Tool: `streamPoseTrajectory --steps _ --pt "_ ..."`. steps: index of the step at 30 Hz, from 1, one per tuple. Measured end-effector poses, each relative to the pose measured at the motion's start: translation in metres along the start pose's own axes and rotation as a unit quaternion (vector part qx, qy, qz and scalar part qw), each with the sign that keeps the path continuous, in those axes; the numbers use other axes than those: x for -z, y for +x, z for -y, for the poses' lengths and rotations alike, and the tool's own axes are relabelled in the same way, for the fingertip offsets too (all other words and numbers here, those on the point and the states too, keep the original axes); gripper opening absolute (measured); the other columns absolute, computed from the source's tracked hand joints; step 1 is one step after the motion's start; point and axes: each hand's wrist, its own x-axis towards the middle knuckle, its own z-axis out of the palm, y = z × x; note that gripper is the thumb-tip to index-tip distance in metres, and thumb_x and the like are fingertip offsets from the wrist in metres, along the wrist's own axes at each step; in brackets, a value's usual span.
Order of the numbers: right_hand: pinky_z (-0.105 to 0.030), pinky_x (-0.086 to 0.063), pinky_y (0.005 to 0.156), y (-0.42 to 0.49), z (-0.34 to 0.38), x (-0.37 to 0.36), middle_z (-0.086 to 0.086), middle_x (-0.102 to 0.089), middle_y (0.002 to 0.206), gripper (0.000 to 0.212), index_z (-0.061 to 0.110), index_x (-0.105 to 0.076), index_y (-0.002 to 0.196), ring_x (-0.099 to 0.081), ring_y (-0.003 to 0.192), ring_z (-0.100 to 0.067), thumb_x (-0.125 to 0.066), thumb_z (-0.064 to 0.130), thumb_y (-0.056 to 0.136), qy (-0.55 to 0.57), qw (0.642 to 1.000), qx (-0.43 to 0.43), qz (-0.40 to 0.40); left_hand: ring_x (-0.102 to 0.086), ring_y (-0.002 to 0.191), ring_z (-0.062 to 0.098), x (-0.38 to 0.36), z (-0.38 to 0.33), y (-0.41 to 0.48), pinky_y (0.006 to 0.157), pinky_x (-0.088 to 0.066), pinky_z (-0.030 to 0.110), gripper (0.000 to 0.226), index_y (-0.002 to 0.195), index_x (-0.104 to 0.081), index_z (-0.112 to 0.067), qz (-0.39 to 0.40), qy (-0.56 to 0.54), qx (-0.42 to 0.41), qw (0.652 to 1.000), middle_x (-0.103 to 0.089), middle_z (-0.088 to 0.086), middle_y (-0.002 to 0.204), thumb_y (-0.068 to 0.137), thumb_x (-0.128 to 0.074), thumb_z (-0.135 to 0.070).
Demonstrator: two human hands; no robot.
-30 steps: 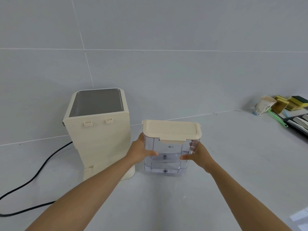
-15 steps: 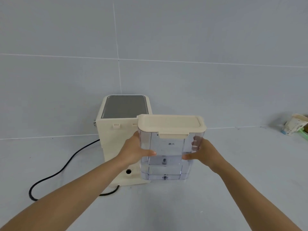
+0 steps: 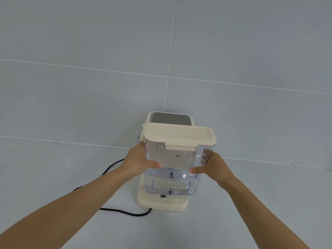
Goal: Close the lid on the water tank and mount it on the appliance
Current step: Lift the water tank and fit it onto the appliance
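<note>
A clear water tank [image 3: 172, 169] with its cream lid [image 3: 179, 135] shut on top is held upright between both hands. My left hand [image 3: 138, 160] grips its left wall and my right hand [image 3: 213, 168] grips its right wall. The tank is directly in front of the cream appliance [image 3: 170, 119], just above the appliance's base step [image 3: 161, 203]. I cannot tell whether the tank touches the base. The tank hides most of the appliance's body; only the grey top panel and the base show.
A black power cord [image 3: 125, 212] runs from the appliance's base to the left across the pale countertop [image 3: 53, 177]. A grey tiled wall [image 3: 107, 69] stands right behind the appliance.
Both hands have carried the tank left, from beside the appliance to directly in front of it over the base. My view has turned left, so the cup at the right has gone.
</note>
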Motion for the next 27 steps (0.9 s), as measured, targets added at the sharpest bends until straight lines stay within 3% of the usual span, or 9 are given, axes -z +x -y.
streamPoseTrajectory --steps 2,4,8,11,18,23,27 --pt "-0.022 -0.04 0.072 0.003 0.004 -0.005 0.003 -0.063 0.099 0.057 0.013 -0.059 0.109 -0.054 0.087 -0.012 -0.082 0.008 0.057 0.001 1.0 0.006 0.009 -0.052 0.105 0.016 0.005 0.005 0.004 0.085 -0.039 0.025 0.069 0.123 -0.045 -0.012 -0.003 -0.007 0.009 1.0 -0.06 0.001 0.12 0.064 -0.081 -0.008" --pt "-0.026 -0.039 0.079 0.006 0.008 -0.009 0.0 -0.061 0.114 0.065 0.011 -0.056 0.117 -0.053 0.1 -0.016 -0.081 0.005 0.057 0.013 1.0 0.011 0.01 -0.052 0.108 0.015 0.009 0.007 0.007 0.087 -0.039 0.025 0.069 0.123 -0.046 -0.012 0.001 -0.019 0.012 1.0 -0.058 -0.003 0.119 0.063 -0.08 -0.006" --pt "-0.028 -0.041 0.084 0.01 0.009 -0.017 0.002 -0.058 0.111 0.06 0.018 -0.053 0.109 -0.052 0.103 -0.017 -0.08 0.0 0.058 0.039 0.999 0.009 0.017 -0.044 0.111 0.009 0.014 0.01 0.012 0.092 -0.034 0.023 0.077 0.131 -0.04 -0.014 0.012 -0.035 0.004 0.999 -0.049 -0.009 0.116 0.065 -0.078 -0.001" --pt "-0.031 -0.044 0.089 0.014 0.006 -0.021 -0.001 -0.061 0.116 0.07 0.013 -0.053 0.118 -0.055 0.11 -0.022 -0.081 0.001 0.055 0.043 0.999 0.004 0.009 -0.039 0.109 0.006 0.015 0.012 0.016 0.092 -0.032 0.022 0.079 0.134 -0.037 -0.014 0.023 -0.042 0.011 0.999 -0.045 -0.01 0.113 0.066 -0.077 0.001" --pt "-0.032 -0.047 0.088 0.019 0.0 -0.026 -0.001 -0.065 0.112 0.07 0.014 -0.055 0.117 -0.059 0.106 -0.022 -0.083 0.004 0.053 0.042 0.999 0.002 -0.007 -0.049 0.121 0.018 0.019 0.021 0.027 0.1 -0.039 0.032 0.078 0.129 -0.043 -0.012 0.023 -0.028 0.026 0.999 -0.056 0.002 0.129 0.061 -0.081 -0.004" --pt "-0.026 -0.045 0.072 0.018 -0.003 -0.027 -0.003 -0.065 0.106 0.064 0.014 -0.056 0.111 -0.06 0.099 -0.022 -0.083 0.005 0.053 0.028 0.999 0.005 -0.017 -0.047 0.114 0.014 0.016 0.026 0.028 0.092 -0.037 0.025 0.078 0.13 -0.04 -0.014 0.029 -0.028 0.017 0.999 -0.053 -0.005 0.118 0.064 -0.08 -0.003" --pt "-0.029 -0.045 0.079 0.021 -0.01 -0.031 -0.003 -0.066 0.112 0.072 0.013 -0.055 0.115 -0.059 0.105 -0.023 -0.085 0.009 0.05 0.018 1.0 -0.005 -0.019 -0.045 0.106 0.01 0.011 0.029 0.027 0.087 -0.034 0.022 0.075 0.129 -0.039 -0.014 0.035 -0.027 0.014 0.999 -0.049 -0.008 0.109 0.067 -0.077 0.001"
